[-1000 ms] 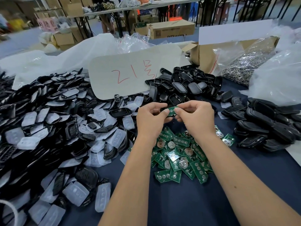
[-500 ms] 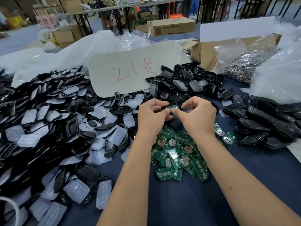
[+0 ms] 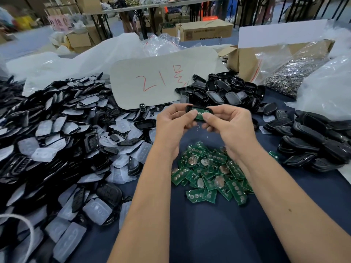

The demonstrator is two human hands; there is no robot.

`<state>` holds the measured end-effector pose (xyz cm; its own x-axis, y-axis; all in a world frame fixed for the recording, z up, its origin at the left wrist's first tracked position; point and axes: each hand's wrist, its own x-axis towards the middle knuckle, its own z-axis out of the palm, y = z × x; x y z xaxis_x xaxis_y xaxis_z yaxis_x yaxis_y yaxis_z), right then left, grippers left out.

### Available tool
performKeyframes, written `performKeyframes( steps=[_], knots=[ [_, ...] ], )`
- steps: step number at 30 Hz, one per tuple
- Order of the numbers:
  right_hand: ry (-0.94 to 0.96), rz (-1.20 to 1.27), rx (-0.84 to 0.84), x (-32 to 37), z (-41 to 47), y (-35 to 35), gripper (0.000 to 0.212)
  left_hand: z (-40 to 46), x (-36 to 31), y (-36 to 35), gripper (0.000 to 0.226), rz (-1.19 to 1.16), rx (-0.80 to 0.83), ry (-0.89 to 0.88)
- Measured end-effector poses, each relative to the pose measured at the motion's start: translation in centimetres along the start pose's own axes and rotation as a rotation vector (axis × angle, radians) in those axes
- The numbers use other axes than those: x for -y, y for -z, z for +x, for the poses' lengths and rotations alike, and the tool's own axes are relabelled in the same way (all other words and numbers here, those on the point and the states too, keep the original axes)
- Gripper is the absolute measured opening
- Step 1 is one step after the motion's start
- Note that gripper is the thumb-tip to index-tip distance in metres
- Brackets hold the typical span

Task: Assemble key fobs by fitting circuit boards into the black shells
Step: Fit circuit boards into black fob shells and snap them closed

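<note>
Left hand (image 3: 171, 121) and right hand (image 3: 229, 123) share a narrow grip on one black shell (image 3: 199, 109), thumbs pressing a green circuit board (image 3: 199, 114) seated in it, raised above the loose circuit boards (image 3: 210, 173) on the blue surface (image 3: 199, 234).

Green circuit boards (image 3: 210, 175) w/ silver discs on navy tablecloth (image 3: 209, 234); black shells (image 3: 226, 92) beyond; white card (image 3: 155, 80), red marks.
</note>
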<state>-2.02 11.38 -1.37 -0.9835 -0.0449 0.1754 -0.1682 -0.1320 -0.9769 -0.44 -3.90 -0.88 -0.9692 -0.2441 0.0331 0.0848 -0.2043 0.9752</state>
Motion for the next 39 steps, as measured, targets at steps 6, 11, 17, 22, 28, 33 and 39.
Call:
performKeyframes(
  steps=[6,11,17,22,28,33,39],
  knots=[
    [-0.014,0.069,-0.035,0.8,-1.1,-3.0,0.010,-1.3,-1.1,0.6,0.023,-0.011,-0.128,0.025],
    [0.053,-0.265,0.091,1.6,-2.7,-7.0,0.026,-1.8,-5.0,5.7,0.014,0.179,-0.219,-0.059],
    [0.370,-0.724,1.030,3.4,-7.5,-12.3,0.012,-1.8,-8.8,12.7,0.013,0.300,-0.346,0.036],
    [0.610,-1.047,1.152,2.5,-10.8,-15.3,0.062,-2.5,-8.5,15.7,0.005,0.378,-0.327,0.119],
    [0.655,-1.111,1.140,2.3,-10.7,-15.1,0.041,-2.8,-8.4,17.1,0.005,0.413,-0.339,0.120],
    [0.656,-1.051,1.131,2.9,-10.8,-14.7,0.049,-2.8,-9.2,17.6,0.015,0.442,-0.325,0.096],
    [0.954,-0.943,1.199,2.2,-13.1,-17.1,0.035,-3.1,-10.2,17.5,0.018,0.481,-0.287,0.087]
  ],
)
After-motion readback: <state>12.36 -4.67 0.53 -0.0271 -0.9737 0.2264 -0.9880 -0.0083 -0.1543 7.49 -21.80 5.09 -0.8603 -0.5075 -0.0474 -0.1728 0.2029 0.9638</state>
